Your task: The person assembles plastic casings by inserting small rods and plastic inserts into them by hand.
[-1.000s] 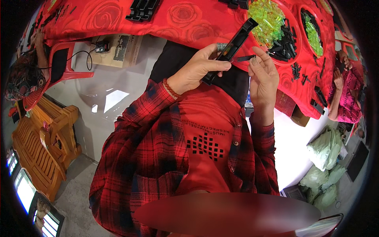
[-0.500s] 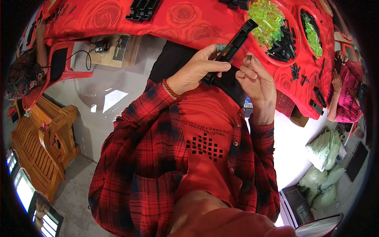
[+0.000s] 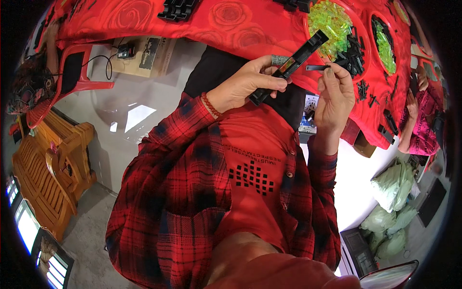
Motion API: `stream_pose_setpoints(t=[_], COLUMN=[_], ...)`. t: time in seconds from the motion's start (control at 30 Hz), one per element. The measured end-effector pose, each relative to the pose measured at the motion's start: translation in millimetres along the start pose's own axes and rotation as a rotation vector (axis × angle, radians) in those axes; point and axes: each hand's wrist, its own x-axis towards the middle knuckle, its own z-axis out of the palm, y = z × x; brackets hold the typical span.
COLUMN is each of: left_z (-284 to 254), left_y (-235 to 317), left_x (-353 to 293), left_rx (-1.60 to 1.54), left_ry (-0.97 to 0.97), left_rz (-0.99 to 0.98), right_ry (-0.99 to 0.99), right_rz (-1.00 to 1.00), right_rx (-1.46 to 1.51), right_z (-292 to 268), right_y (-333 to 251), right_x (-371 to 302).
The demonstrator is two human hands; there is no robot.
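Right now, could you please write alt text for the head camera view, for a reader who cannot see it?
A person's left hand holds a long black housing, while the right hand pinches a small dark strip to its right. Beyond, a red rose-patterned tablecloth bears a red tray of yellow-green pieces and black pieces.

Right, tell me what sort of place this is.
Likely a small, home-like workroom: heaped green pieces and black pieces, a rose-patterned cloth over the worktop, and a wooden bench off to the left.
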Motion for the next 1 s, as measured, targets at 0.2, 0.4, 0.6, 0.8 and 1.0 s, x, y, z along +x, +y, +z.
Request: stream_pose_setpoints(t=[0.2,0.4,0.6,0.8,1.0], left_z=[-6,-15,-20,-26,-30], left_y=[-7,-19,-28,-31,-34], left_x=[1,5,9,11,12], left_rx=[-0.057,-0.090,-0.171,-0.197,-0.197], left_ry=[0.010,0.062,0.111,0.112,0.112], left_rz=[-0.084,-0.125,-0.164,-0.168,-0.173], right_ry=[0.036,0.011,-0.001,-0.146,-0.241], right_rz=[-0.107,-0.016,-0.003,0.073,0.141], right_rx=[-0.195,-0.301,-0.266,-0.543,-0.611], right_z=[15,20,20,13,17], right_y=[-2,6,16,16,26], right_x=[2,13,26,33,32])
